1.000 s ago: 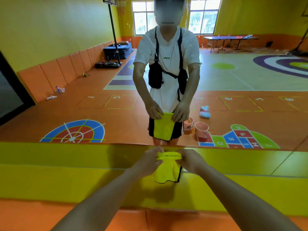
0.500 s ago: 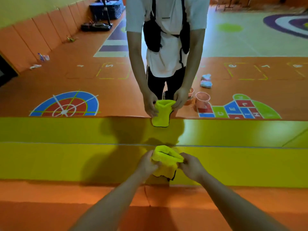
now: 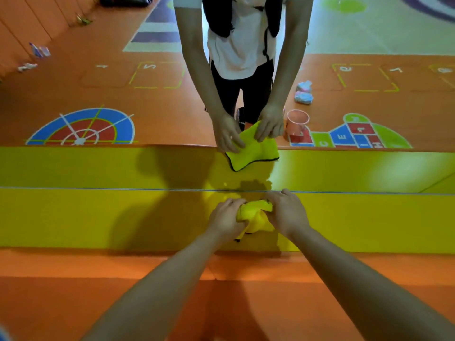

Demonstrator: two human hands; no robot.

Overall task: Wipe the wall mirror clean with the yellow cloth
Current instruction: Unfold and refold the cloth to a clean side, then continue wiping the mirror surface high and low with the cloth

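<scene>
The yellow cloth (image 3: 256, 214) is bunched between both my hands, low in front of the yellow padded band under the wall mirror (image 3: 103, 94). My left hand (image 3: 225, 217) grips its left side and my right hand (image 3: 286, 212) grips its right side. The mirror fills the upper half of the view and reflects me holding the cloth, with a dark edge seam showing in the reflection. The cloth is not touching the glass; it hangs just below the mirror's bottom edge.
A yellow padded ledge (image 3: 98, 217) runs across below the mirror, with orange padding (image 3: 73, 291) beneath it. The mirror reflects an orange gym floor with painted games, a pink bucket (image 3: 297, 121) and blue-white rags (image 3: 304, 93) behind me.
My view has tilted further down and moved closer to the wall. Both hands have gathered the hanging cloth into a tighter bunch.
</scene>
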